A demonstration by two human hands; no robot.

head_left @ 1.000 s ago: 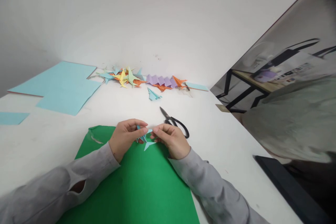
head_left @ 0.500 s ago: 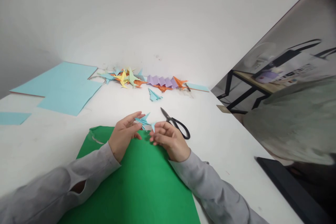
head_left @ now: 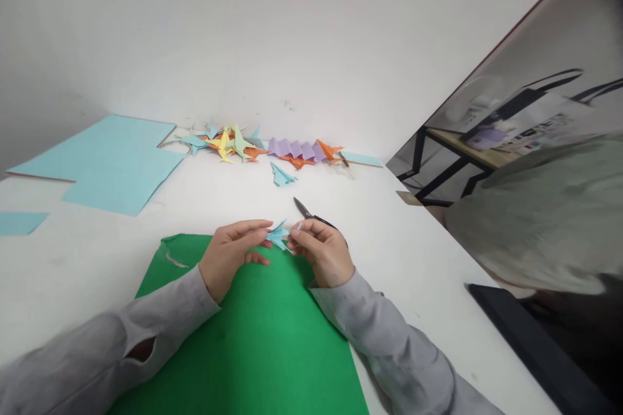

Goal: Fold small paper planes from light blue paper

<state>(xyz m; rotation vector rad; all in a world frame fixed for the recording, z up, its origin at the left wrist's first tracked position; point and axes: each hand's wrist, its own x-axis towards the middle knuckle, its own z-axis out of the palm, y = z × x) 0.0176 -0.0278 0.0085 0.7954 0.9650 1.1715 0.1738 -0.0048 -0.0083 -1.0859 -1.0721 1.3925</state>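
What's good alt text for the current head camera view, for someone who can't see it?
A person's two hands pinch a small folded light-blue paper figure above a green sheet on a white table. Farther back lie dark scissors, colorful folded-paper figures and flat light-blue sheets.

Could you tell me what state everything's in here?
Left hand: pinching.
Right hand: pinching.
Held blue paper figure: folded, between both hands.
Scissors: blades seemingly closed, handles mostly hidden.
Purple paper: pleated.
Yellow paper figure: folded.
Large blue paper: unfolded, flat.
Green sheet: spread under the hands.
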